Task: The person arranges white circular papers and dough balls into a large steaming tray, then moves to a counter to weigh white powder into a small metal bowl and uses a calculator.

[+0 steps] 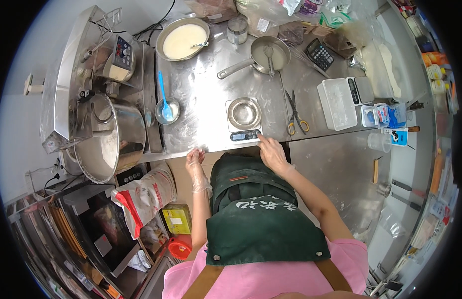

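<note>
On the steel table stands a small kitchen scale (pixel 235 130) with a dark display panel, bearing a shallow round metal bowl (pixel 244 113). I see nothing inside the bowl. With a finger stretched out, my right hand (pixel 273 156) touches the right end of the scale's panel and holds nothing. My left hand (pixel 195 162), in a clear plastic glove, hovers at the table's front edge, left of the scale. Its fingers are curled together, and nothing shows in them. Behind it, a small metal bowl (pixel 174 118) of white contents holds a blue spatula (pixel 163 89).
A stand mixer bowl (pixel 129 130) with white powder stands at the left. Farther back are a pan of pale liquid (pixel 176 36), a glass jar (pixel 237 33) and a saucepan (pixel 279 46) with a whisk. Scissors (pixel 294 113), a calculator (pixel 319 54) and a white tub (pixel 339 105) lie rightward.
</note>
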Available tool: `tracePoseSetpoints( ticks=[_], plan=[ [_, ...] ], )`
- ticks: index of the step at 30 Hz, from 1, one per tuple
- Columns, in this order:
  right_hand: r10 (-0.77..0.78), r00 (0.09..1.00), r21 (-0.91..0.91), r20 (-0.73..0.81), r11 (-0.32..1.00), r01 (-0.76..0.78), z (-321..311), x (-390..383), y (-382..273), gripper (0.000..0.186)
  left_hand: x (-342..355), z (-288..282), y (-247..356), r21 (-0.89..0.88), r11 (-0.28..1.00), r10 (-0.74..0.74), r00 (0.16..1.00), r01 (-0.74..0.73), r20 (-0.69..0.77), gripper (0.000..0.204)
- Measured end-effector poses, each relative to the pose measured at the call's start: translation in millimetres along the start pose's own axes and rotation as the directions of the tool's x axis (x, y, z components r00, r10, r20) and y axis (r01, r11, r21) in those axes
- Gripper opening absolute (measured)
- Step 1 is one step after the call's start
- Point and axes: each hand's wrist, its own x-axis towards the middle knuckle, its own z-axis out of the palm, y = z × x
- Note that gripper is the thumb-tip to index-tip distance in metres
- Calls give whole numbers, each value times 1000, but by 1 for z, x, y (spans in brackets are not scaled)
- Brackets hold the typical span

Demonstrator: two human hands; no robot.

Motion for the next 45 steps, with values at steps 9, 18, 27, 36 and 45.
tracePoseSetpoints(
  ticks=[9, 18, 27, 36, 45],
  plan=[
    [2, 1000, -3, 8, 1000, -2, 6, 2, 5, 25, 2, 5, 1, 29, 999, -18, 1000, 17, 20, 12],
    [-9, 996, -109, 91, 994, 19, 6, 9, 2, 13, 8, 18, 0, 33, 999, -22, 999, 21, 48, 12],
    [73, 997, 22, -17, 997, -73, -25, 8, 13, 21, 12, 30, 4, 51, 998, 36, 996, -41, 82, 13],
    [755, 568, 468, -327, 652, -597, -114, -39, 107, 25, 30, 26, 10, 163, 977, 126, 989, -138, 82, 16],
    [957, -214, 889, -195, 80, -450, -177, -85, 378, 35, 35, 39, 19, 252, 954, 145, 986, -163, 87, 18]
  ],
)
